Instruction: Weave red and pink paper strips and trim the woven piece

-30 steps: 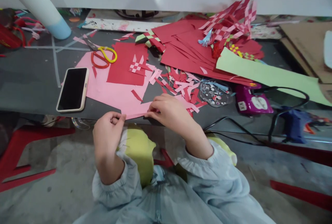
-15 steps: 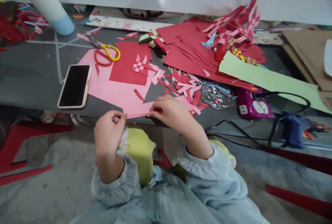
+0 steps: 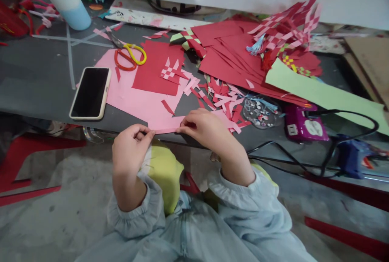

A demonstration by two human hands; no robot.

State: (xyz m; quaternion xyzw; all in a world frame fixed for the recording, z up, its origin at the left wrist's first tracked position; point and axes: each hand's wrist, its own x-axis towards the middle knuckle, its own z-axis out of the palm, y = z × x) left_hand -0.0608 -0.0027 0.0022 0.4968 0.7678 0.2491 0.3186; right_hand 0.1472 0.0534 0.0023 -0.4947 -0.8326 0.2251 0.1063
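A pink paper strip (image 3: 164, 124) lies at the table's front edge, its near edge turned up into a narrow fold. My left hand (image 3: 131, 146) pinches the strip's left end between thumb and fingers. Farther right along the same fold, my right hand (image 3: 205, 127) pinches it too and covers part of the strip. Just beyond is a larger pink sheet (image 3: 124, 92) with a red sheet (image 3: 146, 71) on top. Scissors with red and yellow handles (image 3: 130, 57) rest there, beside a small pink-and-red woven piece (image 3: 170, 71).
A phone (image 3: 90, 93) lies at left, below a white-and-blue bottle (image 3: 74, 11). Paper scraps (image 3: 223, 96), a clear dish of beads (image 3: 261, 112), a purple box (image 3: 305, 124) with a black cable and a green sheet (image 3: 325, 90) spread rightward. Red sheets (image 3: 231, 63) are piled behind.
The strip's near edge now stands up as a narrower fold between my fingers. Both hands keep their pinch, with only slight movement. The camera view has shifted a little.
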